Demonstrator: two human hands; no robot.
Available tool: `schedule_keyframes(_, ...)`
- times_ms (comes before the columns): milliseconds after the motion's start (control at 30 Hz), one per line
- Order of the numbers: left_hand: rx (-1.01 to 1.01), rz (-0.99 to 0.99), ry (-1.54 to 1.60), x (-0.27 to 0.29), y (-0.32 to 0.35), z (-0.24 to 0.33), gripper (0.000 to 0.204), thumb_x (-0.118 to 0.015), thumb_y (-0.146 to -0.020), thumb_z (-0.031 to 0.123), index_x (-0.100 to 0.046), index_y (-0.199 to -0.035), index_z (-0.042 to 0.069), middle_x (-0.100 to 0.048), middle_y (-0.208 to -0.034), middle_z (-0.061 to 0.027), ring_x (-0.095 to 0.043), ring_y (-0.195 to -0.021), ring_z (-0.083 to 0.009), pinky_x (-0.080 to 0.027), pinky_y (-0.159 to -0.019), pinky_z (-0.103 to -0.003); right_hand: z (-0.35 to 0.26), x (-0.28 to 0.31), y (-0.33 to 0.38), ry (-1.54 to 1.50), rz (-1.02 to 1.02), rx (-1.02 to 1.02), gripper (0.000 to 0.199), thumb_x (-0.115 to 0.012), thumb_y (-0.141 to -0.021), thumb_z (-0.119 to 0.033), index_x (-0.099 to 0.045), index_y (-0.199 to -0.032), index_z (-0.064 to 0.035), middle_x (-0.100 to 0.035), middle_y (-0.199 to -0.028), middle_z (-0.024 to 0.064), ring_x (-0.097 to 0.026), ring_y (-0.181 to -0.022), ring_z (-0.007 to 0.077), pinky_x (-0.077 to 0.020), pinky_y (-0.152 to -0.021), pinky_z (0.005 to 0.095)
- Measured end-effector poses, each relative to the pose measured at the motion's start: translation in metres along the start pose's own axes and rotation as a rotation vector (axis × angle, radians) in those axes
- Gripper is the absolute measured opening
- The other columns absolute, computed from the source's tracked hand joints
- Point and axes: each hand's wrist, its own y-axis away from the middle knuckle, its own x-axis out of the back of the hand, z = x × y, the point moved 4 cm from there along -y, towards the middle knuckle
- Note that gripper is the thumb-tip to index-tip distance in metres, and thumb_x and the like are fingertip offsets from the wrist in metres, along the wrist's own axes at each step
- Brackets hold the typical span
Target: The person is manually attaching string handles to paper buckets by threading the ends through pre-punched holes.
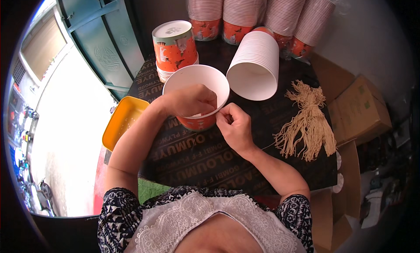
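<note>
An orange paper bucket (199, 123) with a white inside stands upright in front of me, its mouth up. My left hand (194, 100) reaches over its rim into the mouth, with the fingers curled closed; whatever they hold is hidden. Against the outside of the rim, on the right, my right hand (234, 124) has thumb and fingers pinched together. What lies in that pinch is too small to make out. A thin strand shows beside my right wrist, running toward a bundle of beige cotton cords (306, 121) on the table's right side.
Behind the bucket stands an upside-down stack of orange buckets (175, 45). A stack of white-walled buckets (253, 67) lies tilted, mouth toward me. Several wrapped bucket stacks (245, 10) line the wall. A yellow tray (116, 126) sits left; cardboard boxes (361, 108) stand right of the black tabletop (210, 165).
</note>
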Motion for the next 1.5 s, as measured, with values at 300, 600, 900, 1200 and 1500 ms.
schedule_keyframes(300, 0.003, 0.148, -0.061, -0.006, 0.005, 0.005, 0.017, -0.060, -0.081, 0.015, -0.069, -0.088, 0.002, -0.067, -0.078, -0.0168, -0.065, -0.074, -0.0303, -0.049, -0.067, -0.038, -0.009, 0.017, 0.002, 0.106, 0.011, 0.014, 0.024, -0.063, -0.086, -0.001, -0.053, -0.108, -0.0001, -0.058, -0.063, 0.0071, -0.057, -0.053, 0.0124, -0.0452, -0.051, 0.0278)
schedule_keyframes(600, 0.019, 0.223, -0.055, -0.019, 0.013, 0.008, 0.016, -0.058, -0.081, 0.014, -0.064, -0.080, -0.001, -0.064, -0.074, -0.0204, -0.063, -0.070, -0.0372, -0.049, -0.064, -0.043, -0.020, 0.021, -0.010, 0.694, -0.221, 0.605, 0.016, -0.068, -0.081, -0.010, -0.057, -0.090, -0.0035, -0.059, -0.069, 0.0101, -0.064, -0.056, 0.0251, -0.0497, -0.046, 0.0333)
schedule_keyframes(900, 0.200, 0.118, -0.284, -0.060, 0.015, 0.025, 0.010, -0.063, -0.076, 0.009, -0.061, -0.077, -0.001, -0.063, -0.072, -0.0203, -0.063, -0.070, -0.0384, -0.050, -0.063, -0.044, 0.021, 0.021, 0.014, 0.634, -0.365, 0.665, 0.015, -0.069, -0.078, -0.010, -0.055, -0.078, -0.0047, -0.056, -0.069, 0.0104, -0.061, -0.055, 0.0261, -0.0488, -0.047, 0.0337)
schedule_keyframes(1200, 0.257, 0.203, -0.370, -0.107, 0.000, -0.030, 0.012, -0.060, -0.075, 0.007, -0.066, -0.075, -0.003, -0.064, -0.074, -0.0247, -0.065, -0.073, -0.0377, -0.051, -0.066, -0.044, 0.060, 0.007, 0.024, 0.678, -0.416, 0.388, 0.019, -0.065, -0.079, -0.010, -0.063, -0.097, -0.0047, -0.060, -0.075, 0.0109, -0.063, -0.062, 0.0320, -0.0517, -0.054, 0.0409)
schedule_keyframes(1500, 0.271, 0.350, 0.090, -0.113, 0.004, -0.042, 0.021, -0.059, -0.085, 0.016, -0.064, -0.081, -0.004, -0.064, -0.082, -0.0182, -0.062, -0.078, -0.0303, -0.049, -0.071, -0.037, 0.061, 0.003, 0.028, 0.641, -0.421, 0.338, 0.012, -0.058, -0.085, -0.011, -0.060, -0.093, -0.0032, -0.062, -0.078, 0.0163, -0.063, -0.063, 0.0369, -0.0512, -0.055, 0.0460)
